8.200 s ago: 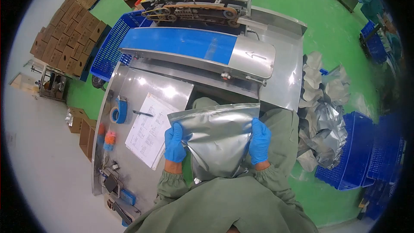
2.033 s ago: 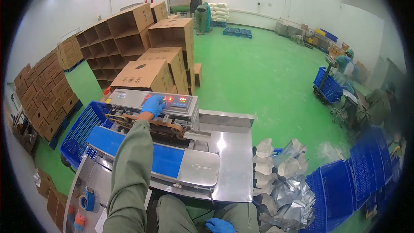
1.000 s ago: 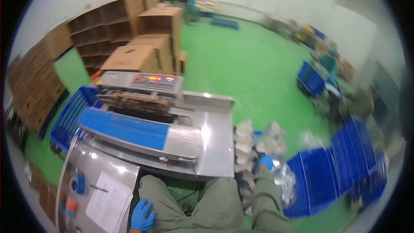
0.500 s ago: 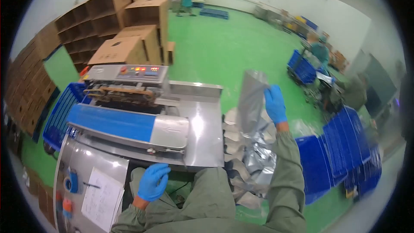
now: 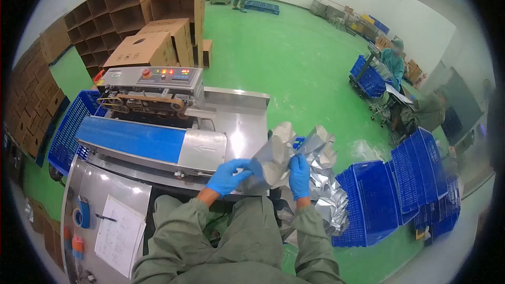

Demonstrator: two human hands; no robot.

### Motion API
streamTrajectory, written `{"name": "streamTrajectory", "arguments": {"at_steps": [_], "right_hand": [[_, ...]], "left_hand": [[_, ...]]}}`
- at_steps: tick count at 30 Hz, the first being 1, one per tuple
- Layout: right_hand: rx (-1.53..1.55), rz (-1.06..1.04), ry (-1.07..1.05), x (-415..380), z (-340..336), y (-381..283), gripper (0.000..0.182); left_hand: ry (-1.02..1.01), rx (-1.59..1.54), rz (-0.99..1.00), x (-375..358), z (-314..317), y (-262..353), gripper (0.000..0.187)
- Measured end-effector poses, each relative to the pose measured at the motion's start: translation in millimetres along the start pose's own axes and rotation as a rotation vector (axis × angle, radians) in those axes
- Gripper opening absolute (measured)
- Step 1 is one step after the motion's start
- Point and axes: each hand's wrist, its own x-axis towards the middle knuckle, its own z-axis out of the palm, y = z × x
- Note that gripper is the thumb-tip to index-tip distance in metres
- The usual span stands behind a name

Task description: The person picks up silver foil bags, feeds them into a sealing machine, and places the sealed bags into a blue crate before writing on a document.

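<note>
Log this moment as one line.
left hand: holding silver bag | right hand: by the bag's other side, grip unclear | nearby: bag pile, machine with lit panel

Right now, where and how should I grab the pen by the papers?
Pinch the pen across its middle, coming from above, fingers along its two long sides: it's slim and lies flat, partly on the papers, with its upper side uncovered.

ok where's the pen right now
Lower left of the head view: the pen lies across the left edge of the papers on the metal table, just right of the blue tape.
</note>
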Motion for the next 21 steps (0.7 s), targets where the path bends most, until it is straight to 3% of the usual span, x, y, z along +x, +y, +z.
{"name": "streamTrajectory", "arguments": {"at_steps": [2, 5, 7, 8, 10, 11, 13, 15, 18, 19, 21], "right_hand": [[0.234, 0.334, 0.059, -18, 0, -2, 0.012], [0.255, 0.383, 0.046, -25, -9, 0, 0.011], [0.326, 0.427, 0.044, -33, -13, 1, 0.011], [0.31, 0.469, -0.04, -53, -13, 33, 0.011], [0.238, 0.489, -0.205, -47, -15, -2, 0.011], [0.244, 0.473, -0.237, -53, -11, 19, 0.011], [0.274, 0.467, -0.026, -78, -2, 77, 0.01], [0.273, 0.391, 0.021, -65, -2, 30, 0.009], [0.288, 0.32, 0.185, -25, -6, -71, 0.008], [0.299, 0.285, 0.218, -17, -1, -80, 0.008], [0.399, 0.364, 0.208, 4, 18, -87, 0.008]], "left_hand": [[-0.007, 0.05, 0.03, -7, 10, -1, 0.03], [-0.011, 0.157, 0.106, -12, 16, 1, 0.023], [-0.064, 0.428, 0.247, -7, 11, 7, 0.021], [-0.047, 0.429, 0.251, -4, 7, 12, 0.021], [-0.176, 0.685, 0.353, -3, -5, 20, 0.02], [-0.143, 0.689, 0.337, -3, -9, 21, 0.02], [-0.279, 0.903, 0.388, -8, -18, 23, 0.018], [-0.239, 0.987, 0.472, -14, -37, 22, 0.015], [0.129, 0.787, 0.552, -24, -67, 47, 0.019], [0.134, 0.808, 0.544, -21, -73, 52, 0.019], [0.381, 0.058, 0.254, -10, -82, 62, 0.022]]}}
